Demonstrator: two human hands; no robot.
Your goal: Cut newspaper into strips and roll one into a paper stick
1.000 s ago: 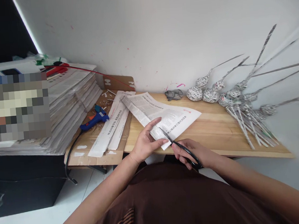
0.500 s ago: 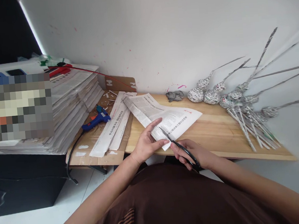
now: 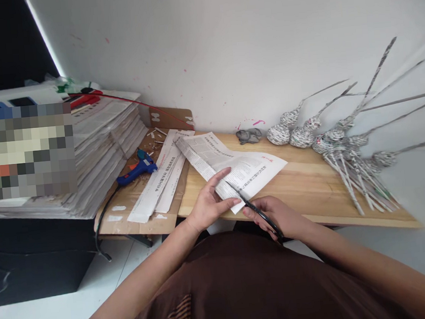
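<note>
A folded newspaper sheet lies on the wooden board in front of me. My left hand pinches the sheet's near left strip, thumb under and fingers on top. My right hand is closed round the handles of black scissors. Their blades sit in the paper's near edge, just right of my left fingers.
Cut newspaper strips and a blue glue gun with its black cord lie on cardboard to the left. A tall newspaper stack stands beyond. Rolled paper gourds and sticks fill the right side. A grey cloth lies by the wall.
The scissors and my right hand have crept slightly forward along the cut. My left hand keeps its grip on the strip. The view shifted a little.
</note>
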